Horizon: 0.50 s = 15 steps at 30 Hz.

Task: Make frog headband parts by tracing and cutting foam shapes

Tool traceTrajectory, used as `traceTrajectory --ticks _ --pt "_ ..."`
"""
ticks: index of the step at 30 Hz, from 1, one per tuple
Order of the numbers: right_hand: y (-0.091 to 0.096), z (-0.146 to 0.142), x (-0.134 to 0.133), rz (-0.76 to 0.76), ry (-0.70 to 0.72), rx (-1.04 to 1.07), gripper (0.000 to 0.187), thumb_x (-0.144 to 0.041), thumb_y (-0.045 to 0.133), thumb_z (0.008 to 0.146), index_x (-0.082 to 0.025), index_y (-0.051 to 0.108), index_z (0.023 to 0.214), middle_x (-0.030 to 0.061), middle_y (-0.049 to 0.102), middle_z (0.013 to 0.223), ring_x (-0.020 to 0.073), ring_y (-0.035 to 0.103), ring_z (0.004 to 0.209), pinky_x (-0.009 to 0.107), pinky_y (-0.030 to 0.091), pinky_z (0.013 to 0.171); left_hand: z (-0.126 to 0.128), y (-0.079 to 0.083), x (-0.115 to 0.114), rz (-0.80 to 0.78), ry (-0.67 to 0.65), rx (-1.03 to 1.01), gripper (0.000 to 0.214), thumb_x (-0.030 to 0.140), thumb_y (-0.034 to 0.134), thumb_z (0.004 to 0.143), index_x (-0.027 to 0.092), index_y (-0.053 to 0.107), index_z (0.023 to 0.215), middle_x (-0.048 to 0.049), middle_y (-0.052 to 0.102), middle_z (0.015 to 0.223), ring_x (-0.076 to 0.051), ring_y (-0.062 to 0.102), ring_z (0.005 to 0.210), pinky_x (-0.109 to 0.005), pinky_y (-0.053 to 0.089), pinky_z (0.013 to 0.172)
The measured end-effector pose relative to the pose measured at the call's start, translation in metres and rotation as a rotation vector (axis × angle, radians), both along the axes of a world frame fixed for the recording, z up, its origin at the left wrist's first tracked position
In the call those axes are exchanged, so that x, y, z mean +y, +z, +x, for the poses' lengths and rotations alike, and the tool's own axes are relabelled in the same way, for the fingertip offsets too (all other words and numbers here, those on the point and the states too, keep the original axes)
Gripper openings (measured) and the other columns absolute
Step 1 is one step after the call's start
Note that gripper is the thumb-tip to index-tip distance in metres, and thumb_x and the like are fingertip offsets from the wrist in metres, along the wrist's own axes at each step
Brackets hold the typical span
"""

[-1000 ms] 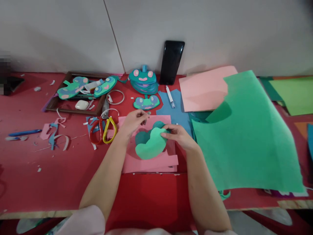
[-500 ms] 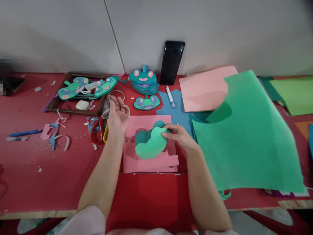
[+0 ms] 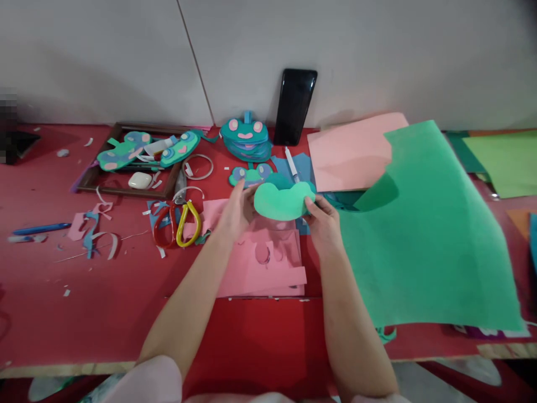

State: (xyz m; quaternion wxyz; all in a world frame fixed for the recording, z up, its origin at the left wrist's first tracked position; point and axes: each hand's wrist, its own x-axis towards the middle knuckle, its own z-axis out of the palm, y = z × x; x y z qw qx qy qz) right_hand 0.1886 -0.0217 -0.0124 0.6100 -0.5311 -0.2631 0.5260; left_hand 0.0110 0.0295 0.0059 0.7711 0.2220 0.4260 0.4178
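Both my hands hold a light green foam cut-out (image 3: 282, 201) with a darker teal piece behind it, lifted above the table. My left hand (image 3: 235, 211) pinches its left edge and my right hand (image 3: 324, 219) grips its right edge. Below lies a pink foam sheet (image 3: 260, 263) with small holes cut out. Red and yellow scissors (image 3: 178, 223) lie just left of my left hand. A finished frog-face piece (image 3: 245, 174) lies behind the cut-out.
A large green sheet (image 3: 423, 235) and a pink sheet (image 3: 356, 151) lie at right. A black phone (image 3: 293, 106) leans on the wall. A stack of frog faces (image 3: 246, 137), a wooden tray (image 3: 121, 187) with more faces, a glue tube (image 3: 292, 163), a blue pen (image 3: 39, 228) and scraps lie around.
My left hand came back from the scissors to the green cut-out. Both hands lifted it up and away from me, uncovering the holes in the pink sheet.
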Motion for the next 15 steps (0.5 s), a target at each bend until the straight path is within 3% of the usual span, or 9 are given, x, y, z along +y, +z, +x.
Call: traceTrajectory --ticks 3,7,12,15 --pt "-0.0021 -0.0005 0.0002 0.006 0.013 -0.026 0.02 -0.037 0.076 0.067 -0.024 0.067 0.078 -0.0032 0.062 0.075 0.0097 0.056 0.064 0.023 0.047 0.06 0.0105 -0.0064 -0.0073 0.003 -0.068 -0.055 0.042 0.055 0.048 0.085 0.021 0.066 0.102 -0.0075 0.071 0.104 -0.023 0.067 0.098 -0.034 0.055 0.081" --pt "-0.0018 -0.0026 -0.0011 0.023 0.044 -0.052 0.018 -0.037 0.074 0.069 -0.023 0.066 0.078 -0.0028 0.061 0.074 0.0099 0.055 0.065 0.023 0.048 0.062 0.008 -0.0072 -0.0089 0.008 -0.046 -0.105 0.037 0.05 0.052 0.085 0.02 0.067 0.101 -0.0076 0.071 0.106 -0.024 0.066 0.1 -0.034 0.056 0.08" --pt "0.0022 -0.0045 -0.0024 0.019 0.078 -0.024 0.017 -0.033 0.075 0.067 -0.023 0.067 0.077 -0.0024 0.062 0.074 0.0097 0.055 0.065 0.022 0.048 0.062 0.002 -0.0032 -0.0065 -0.069 -0.038 -0.157 0.031 0.043 0.056 0.082 0.019 0.067 0.097 -0.0051 0.073 0.095 -0.023 0.068 0.093 -0.036 0.057 0.079" --pt "0.0041 -0.0047 -0.003 0.026 0.094 -0.016 0.014 -0.031 0.075 0.069 -0.022 0.067 0.077 -0.0029 0.061 0.073 0.0093 0.054 0.065 0.022 0.048 0.063 0.0013 -0.0017 -0.0066 -0.033 -0.062 -0.103 0.026 0.037 0.055 0.079 0.018 0.067 0.092 -0.0047 0.073 0.086 -0.022 0.069 0.086 -0.036 0.058 0.075"
